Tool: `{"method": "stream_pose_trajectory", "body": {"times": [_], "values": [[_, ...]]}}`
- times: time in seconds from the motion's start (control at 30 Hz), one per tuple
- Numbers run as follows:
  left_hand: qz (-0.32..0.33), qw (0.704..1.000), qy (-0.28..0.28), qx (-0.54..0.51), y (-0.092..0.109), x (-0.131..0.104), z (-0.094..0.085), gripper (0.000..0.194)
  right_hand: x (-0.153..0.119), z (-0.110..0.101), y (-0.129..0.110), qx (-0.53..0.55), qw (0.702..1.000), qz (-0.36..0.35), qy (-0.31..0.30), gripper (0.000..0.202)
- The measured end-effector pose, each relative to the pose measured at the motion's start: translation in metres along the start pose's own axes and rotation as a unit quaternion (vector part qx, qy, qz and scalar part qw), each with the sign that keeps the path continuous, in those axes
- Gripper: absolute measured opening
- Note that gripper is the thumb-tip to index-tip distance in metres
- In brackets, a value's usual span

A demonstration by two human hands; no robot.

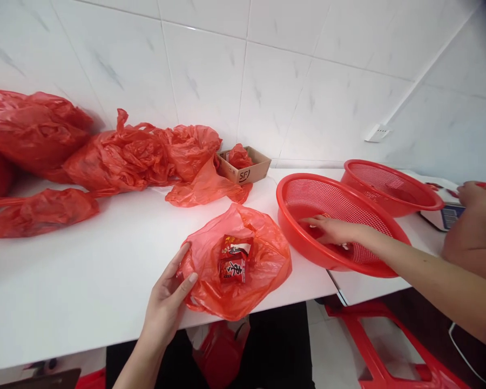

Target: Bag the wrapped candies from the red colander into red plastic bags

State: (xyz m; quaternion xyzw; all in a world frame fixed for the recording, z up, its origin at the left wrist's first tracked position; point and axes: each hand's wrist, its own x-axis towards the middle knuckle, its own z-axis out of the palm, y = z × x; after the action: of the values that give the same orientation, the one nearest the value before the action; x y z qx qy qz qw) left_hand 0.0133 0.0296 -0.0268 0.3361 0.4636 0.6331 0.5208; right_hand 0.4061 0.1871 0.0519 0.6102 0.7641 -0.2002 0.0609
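My left hand (168,297) grips the near left rim of a red plastic bag (269,259), thumb on the inside. The bag lies spread wide at the table's front edge. Inside it are two small red packets, one with yellow print (235,246) and one with a large dark character on it (232,270). My right hand (334,231) reaches down into a red mesh basket (303,186) to the right of the bag, fingers stretched apart. Small dark and red items are partly visible under that hand, but I cannot make them out fully.
Several full red plastic bags (117,156) line the wall on the left. A small cardboard box (249,174) holds a red bundle. Behind my basket stands a second red basket (392,178). At far right, another person's hand (480,195) is beside a scale (449,215). Below is a red stool (364,346).
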Motion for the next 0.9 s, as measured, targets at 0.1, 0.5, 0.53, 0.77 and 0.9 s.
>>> {"method": "stream_pose_trajectory", "body": {"times": [0.1,0.5,0.53,0.77,0.9], "values": [[0.005,1.000,0.007,0.005,0.001,-0.001,0.002,0.061,0.005,0.009,0.004,0.016,0.999,-0.037,0.012,0.025],[-0.016,1.000,0.020,-0.016,0.000,0.000,0.004,0.062,-0.023,-0.053,-0.032,0.403,0.905,-0.029,0.136,0.027],[-0.013,1.000,0.019,-0.014,0.000,0.000,0.004,0.063,-0.029,-0.049,-0.050,0.427,0.889,-0.054,0.158,0.026],[0.013,1.000,0.000,0.021,0.002,-0.003,0.002,0.064,-0.057,0.016,-0.180,0.267,0.898,-0.348,0.032,0.034],[0.018,1.000,-0.001,0.011,0.001,-0.004,0.001,0.066,-0.051,0.003,-0.171,0.222,0.921,-0.313,0.065,0.036]]}}
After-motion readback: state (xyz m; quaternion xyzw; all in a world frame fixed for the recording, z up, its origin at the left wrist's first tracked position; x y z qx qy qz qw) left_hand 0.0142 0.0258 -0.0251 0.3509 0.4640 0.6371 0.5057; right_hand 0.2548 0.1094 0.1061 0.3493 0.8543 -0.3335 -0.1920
